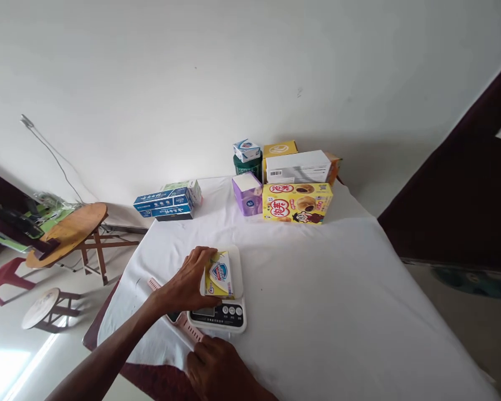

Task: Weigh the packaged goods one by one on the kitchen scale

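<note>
My left hand (189,282) reaches in from the lower left, its fingers wrapped round the left side of a small yellow soap box (221,274) with a blue and white logo. The box lies on the white platform of a small digital kitchen scale (225,312) near the table's front. My right hand (217,367) rests as a loose fist on the white tablecloth (325,289) just in front of the scale, with nothing visible in it. A pink strap-like object (179,317) lies under my left wrist beside the scale.
At the table's far side stand blue toothpaste boxes (165,204), a purple box (247,193), a yellow snack box (297,203), a white box (299,166) and a green tin (247,162) with a small box on top. A wooden round table (69,229) and stools stand left.
</note>
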